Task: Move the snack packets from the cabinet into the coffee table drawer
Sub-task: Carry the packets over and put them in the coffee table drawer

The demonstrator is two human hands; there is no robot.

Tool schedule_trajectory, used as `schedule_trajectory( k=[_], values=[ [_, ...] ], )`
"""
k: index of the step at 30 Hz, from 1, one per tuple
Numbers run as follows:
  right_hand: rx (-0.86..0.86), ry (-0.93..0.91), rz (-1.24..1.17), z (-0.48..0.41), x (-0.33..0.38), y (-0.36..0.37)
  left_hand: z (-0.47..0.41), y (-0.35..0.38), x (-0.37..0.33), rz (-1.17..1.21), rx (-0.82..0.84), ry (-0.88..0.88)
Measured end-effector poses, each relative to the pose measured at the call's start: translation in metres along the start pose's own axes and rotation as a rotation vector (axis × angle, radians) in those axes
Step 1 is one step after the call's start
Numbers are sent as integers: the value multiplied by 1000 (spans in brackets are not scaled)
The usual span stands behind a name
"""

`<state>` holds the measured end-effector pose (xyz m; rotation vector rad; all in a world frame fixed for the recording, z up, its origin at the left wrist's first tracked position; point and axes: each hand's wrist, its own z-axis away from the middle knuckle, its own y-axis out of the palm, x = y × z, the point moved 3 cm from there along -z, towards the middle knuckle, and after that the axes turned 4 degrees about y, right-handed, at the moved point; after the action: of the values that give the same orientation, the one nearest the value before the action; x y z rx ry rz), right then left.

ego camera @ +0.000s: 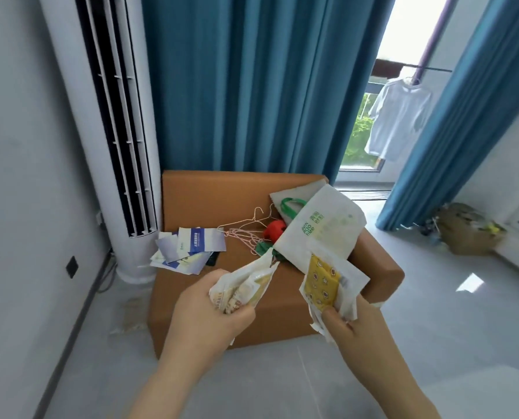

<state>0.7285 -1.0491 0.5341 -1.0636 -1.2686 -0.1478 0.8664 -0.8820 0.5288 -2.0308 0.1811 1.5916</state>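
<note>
Snack packets were up in the air in both hands: a crumpled cream bundle clenched in the left hand, and a yellow packet with white ones pinched just above the fingers of the right hand. They looked light, soft and slick, so gripping across each bundle's middle seemed safer than pinching an edge. Neither cabinet nor drawer showed.

Teal curtain, yellow starred packet, seemingly cream packet, white green-lettered bag.
</note>
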Motion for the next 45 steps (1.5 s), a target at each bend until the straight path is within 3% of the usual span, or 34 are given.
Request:
schedule_trajectory(
  k=[9, 23, 32, 39, 45],
  values=[
    [-150, 105, 18, -101, -64, -61, -117, 125, -19, -29, 214, 108],
    [-231, 225, 87, -267, -157, -140, -281, 315, -39, -21, 432, 127],
    [-302, 462, 96, -373, -211, -166, -403, 426, -42, -82, 631, 245],
    [-419, 617, 78, -397, -263, -214, -434, 532, -58, -31, 830, 241],
    [-474, 687, 68, -419, -327, -276, -443, 641, -82, -90, 904, 325]
  ],
)
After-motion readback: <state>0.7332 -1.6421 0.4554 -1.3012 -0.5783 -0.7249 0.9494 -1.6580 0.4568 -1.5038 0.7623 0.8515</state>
